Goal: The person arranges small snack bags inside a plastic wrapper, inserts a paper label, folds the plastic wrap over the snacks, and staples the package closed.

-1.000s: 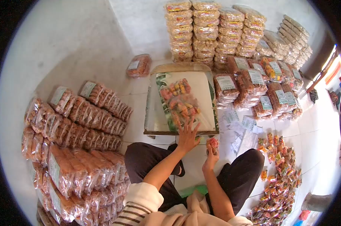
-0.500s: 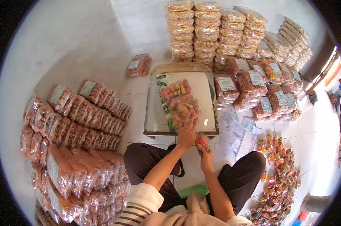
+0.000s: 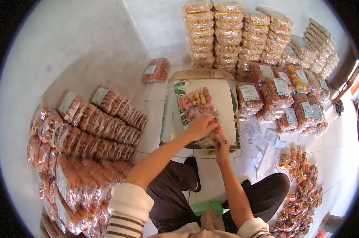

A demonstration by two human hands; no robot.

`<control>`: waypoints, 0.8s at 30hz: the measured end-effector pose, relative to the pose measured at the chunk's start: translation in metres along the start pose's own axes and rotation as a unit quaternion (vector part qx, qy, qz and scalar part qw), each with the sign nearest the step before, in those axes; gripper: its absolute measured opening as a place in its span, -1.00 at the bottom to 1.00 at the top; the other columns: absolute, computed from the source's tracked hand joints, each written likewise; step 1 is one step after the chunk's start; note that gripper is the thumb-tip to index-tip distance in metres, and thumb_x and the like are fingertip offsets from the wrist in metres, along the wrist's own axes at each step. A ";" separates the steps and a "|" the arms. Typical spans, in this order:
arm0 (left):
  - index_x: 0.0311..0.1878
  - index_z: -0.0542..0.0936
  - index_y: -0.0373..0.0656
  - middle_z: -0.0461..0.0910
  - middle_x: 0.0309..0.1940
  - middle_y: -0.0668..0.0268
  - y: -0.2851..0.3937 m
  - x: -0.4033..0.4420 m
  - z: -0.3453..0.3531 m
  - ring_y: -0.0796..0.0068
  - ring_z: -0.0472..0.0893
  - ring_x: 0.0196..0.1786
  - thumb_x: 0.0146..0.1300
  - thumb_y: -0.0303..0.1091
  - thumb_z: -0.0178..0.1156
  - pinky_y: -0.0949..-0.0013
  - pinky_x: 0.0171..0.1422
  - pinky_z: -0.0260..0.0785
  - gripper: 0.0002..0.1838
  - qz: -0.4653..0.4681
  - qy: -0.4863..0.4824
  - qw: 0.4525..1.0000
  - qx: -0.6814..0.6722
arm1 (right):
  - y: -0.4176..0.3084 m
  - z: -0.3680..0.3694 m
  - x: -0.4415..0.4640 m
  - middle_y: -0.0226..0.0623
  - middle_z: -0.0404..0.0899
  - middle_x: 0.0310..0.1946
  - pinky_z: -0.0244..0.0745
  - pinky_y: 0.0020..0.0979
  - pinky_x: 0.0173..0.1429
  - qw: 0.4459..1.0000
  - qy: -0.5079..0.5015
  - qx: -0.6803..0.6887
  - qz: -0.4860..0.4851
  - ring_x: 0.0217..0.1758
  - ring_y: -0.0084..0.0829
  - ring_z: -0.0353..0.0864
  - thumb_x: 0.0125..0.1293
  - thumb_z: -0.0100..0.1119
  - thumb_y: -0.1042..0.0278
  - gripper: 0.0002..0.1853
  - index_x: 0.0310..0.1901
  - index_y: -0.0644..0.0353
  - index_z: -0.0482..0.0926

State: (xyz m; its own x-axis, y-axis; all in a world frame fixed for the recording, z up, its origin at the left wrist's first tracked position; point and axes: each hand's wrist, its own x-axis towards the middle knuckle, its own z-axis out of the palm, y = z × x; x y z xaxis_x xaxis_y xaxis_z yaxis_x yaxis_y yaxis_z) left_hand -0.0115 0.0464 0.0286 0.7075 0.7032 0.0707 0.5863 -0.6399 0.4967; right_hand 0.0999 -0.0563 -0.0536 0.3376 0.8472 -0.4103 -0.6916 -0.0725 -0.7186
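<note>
On the low table (image 3: 223, 95) lies a clear plastic bag (image 3: 195, 99) filled partly with small red and yellow packets, its lower end toward me. My left hand (image 3: 201, 126) is over the bag's near part, fingers bent and pressed together on the plastic. Close beside it, my right hand (image 3: 222, 150) is closed around a small reddish packet (image 3: 218, 137) at the table's near edge. The fingers partly hide the bag's near end.
Stacks of bagged brown snacks (image 3: 80, 178) stand at the left. Behind the table are tall stacks of pale bags (image 3: 227, 35); labelled bags (image 3: 266, 95) sit to its right. Paper labels (image 3: 262, 139) and a pile of small packets (image 3: 302, 190) lie on the right floor.
My left hand went from spread flat on the bag to bent fingers gripping higher up. My right hand moved up to the bag's near end with its packet. The view shifted slightly.
</note>
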 end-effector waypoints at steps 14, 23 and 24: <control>-0.06 0.46 -0.16 0.52 -0.17 0.12 -0.067 0.018 0.007 0.15 0.47 -0.05 0.31 -0.27 -0.10 0.19 0.07 0.25 -0.74 0.057 -0.029 0.998 -0.028 | -0.020 0.043 -0.003 -0.37 0.38 0.05 0.28 -0.41 0.17 0.971 -0.107 0.210 -0.033 0.06 -0.47 0.39 0.21 0.09 0.32 -0.55 0.11 0.25 0.31; -0.05 0.44 -0.11 0.53 -0.26 0.08 -0.079 0.013 0.015 0.06 0.46 -0.08 0.26 -0.18 -0.02 0.08 0.03 0.23 -0.71 0.063 0.009 0.998 -0.028 | 0.005 0.026 0.023 -0.28 0.43 -0.06 0.29 -0.41 0.04 0.990 -0.006 -0.080 -0.118 0.01 -0.45 0.38 0.14 0.22 0.27 -0.53 0.05 0.27 0.36; -0.05 0.44 -0.11 0.53 -0.26 0.08 -0.078 0.014 0.015 0.06 0.46 -0.08 0.26 -0.18 -0.02 0.08 0.03 0.23 -0.71 0.062 0.009 0.998 -0.030 | 0.000 0.029 0.020 -0.28 0.43 -0.06 0.29 -0.41 0.04 0.990 -0.006 -0.081 -0.117 0.01 -0.45 0.38 0.14 0.22 0.27 -0.53 0.05 0.27 0.36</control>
State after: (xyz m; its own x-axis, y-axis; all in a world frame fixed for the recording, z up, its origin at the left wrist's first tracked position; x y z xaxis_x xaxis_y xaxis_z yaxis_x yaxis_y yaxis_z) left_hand -0.0417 0.1012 -0.0226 0.7654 0.6258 0.1502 0.4701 -0.7031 0.5335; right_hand 0.0880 -0.0237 -0.0458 0.4680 0.8570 -0.2157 -0.4834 0.0439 -0.8743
